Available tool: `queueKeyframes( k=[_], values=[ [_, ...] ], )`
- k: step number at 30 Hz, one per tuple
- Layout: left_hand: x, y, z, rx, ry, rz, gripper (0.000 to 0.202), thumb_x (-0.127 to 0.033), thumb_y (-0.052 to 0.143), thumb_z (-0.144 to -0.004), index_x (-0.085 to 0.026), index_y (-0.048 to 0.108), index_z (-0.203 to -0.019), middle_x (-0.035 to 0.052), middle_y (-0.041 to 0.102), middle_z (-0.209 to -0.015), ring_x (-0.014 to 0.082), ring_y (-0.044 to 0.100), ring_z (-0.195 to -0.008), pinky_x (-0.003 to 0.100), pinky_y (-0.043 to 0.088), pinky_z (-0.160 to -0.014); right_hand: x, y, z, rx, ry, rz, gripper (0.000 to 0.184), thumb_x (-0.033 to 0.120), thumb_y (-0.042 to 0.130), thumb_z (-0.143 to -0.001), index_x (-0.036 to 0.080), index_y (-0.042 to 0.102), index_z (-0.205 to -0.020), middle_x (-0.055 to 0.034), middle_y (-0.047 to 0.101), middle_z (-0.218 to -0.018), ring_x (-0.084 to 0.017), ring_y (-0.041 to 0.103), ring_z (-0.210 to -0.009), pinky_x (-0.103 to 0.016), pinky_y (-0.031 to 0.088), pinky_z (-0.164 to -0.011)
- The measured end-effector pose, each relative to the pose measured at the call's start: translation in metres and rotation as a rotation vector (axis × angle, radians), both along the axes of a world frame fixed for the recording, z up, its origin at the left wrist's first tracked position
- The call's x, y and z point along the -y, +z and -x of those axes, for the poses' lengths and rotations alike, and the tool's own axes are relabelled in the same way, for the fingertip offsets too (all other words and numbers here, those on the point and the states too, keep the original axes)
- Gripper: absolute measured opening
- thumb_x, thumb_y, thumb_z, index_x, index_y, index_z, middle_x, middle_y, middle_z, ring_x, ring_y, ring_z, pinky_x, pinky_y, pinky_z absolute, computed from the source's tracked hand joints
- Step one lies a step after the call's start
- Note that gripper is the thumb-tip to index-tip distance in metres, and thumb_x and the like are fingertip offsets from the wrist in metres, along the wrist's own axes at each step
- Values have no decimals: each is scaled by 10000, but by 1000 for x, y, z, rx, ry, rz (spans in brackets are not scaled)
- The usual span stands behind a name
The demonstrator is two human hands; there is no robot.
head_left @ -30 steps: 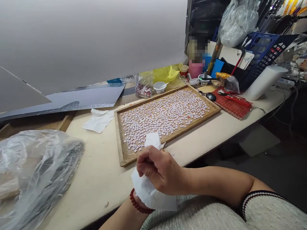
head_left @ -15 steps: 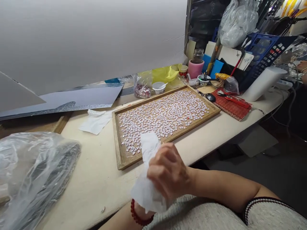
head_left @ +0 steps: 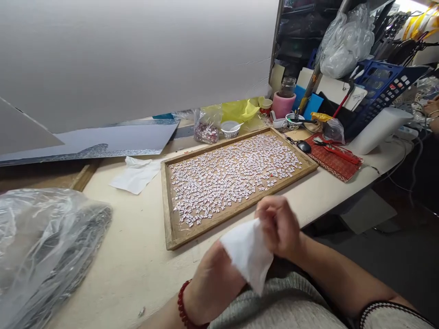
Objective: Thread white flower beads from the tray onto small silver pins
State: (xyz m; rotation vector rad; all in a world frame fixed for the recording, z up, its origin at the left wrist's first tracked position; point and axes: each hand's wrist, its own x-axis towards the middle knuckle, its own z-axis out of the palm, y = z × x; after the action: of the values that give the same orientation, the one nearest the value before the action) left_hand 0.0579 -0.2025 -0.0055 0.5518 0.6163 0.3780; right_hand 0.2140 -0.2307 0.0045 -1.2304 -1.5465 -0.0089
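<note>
My right hand is closed, its fingers pinching a white tissue at the table's near edge. The tissue drapes over my left hand, which wears a red bead bracelet; its fingers are hidden under the tissue. Just beyond my hands lies a shallow wooden tray covered with several small pink-and-white pieces.
A crumpled clear plastic bag lies at the left. Another white tissue rests left of the tray. Behind the tray stand a small white bowl, a bag of pieces, a pink jar and a red mat with tools.
My right hand has moved right and pulled the tissue off toward the right. My left hand's back now shows below it. The view has shifted slightly.
</note>
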Motion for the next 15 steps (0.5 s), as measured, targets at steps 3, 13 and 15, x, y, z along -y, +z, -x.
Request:
queueKeyframes(
  k=[3,13,15],
  values=[
    [-16,26,25,-2,147,200,210,-158,617,-668,-124,648,-873,10,482,-693,37,443,-564,158,455,-498,-4,2,-60,124,-328,16,70,234,479,-885,205,522,-933,4,624,-768,-78,556,-535,-215,420,-505],
    [-92,58,115,-356,928,10,325,31,310,-847,-127,592,-818,13,580,-793,29,618,-712,116,596,-656,-31,40,-293,297,-900,296,144,309,578,-799,204,569,-700,-102,661,-795,-300,607,-954,-456,364,-761],
    [-102,57,119,-371,999,36,292,25,319,-870,-111,576,-842,27,586,-801,32,632,-697,107,597,-626,-34,41,-301,317,-900,256,129,258,592,-790,224,539,-678,-133,642,-810,-348,567,-999,-493,365,-810]
  ],
)
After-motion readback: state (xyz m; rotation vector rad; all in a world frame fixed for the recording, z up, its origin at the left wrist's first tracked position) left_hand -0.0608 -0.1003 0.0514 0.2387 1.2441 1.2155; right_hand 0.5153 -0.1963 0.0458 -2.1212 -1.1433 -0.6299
